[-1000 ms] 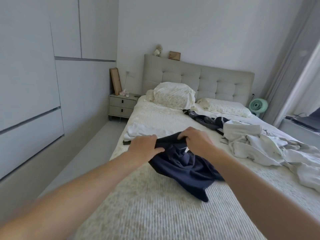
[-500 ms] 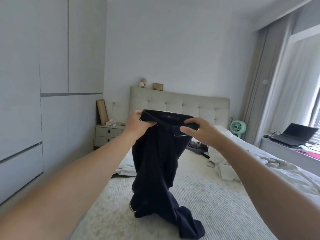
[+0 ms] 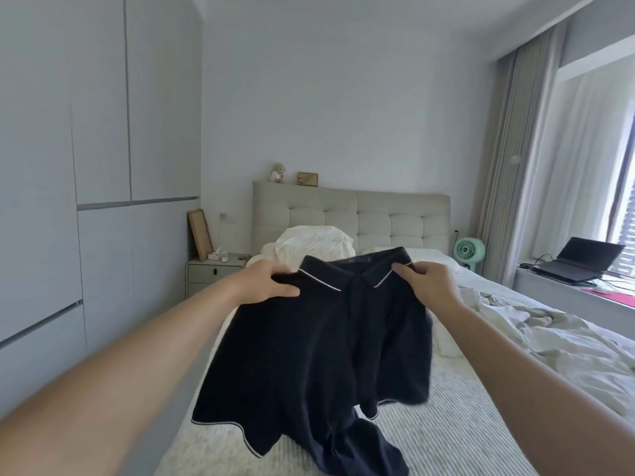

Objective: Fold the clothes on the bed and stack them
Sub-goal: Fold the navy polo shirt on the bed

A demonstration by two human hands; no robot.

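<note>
Left hand (image 3: 271, 286) and right hand (image 3: 424, 286) grip the navy shirt (image 3: 309, 355) by its shoulders. Folding not yet begun. White clothes (image 3: 549, 341) lie unfolded.

Navy polo shirt (image 3: 319, 345), white-trimmed collar, held up at shoulders, hem trailing on bed (image 3: 464, 438).

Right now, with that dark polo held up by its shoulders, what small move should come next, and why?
Probably lower the polo shirt flat onto the bed. The left hand and right hand grip its shoulders beside the collar, and it hangs open with its hem already brushing the cover.
</note>
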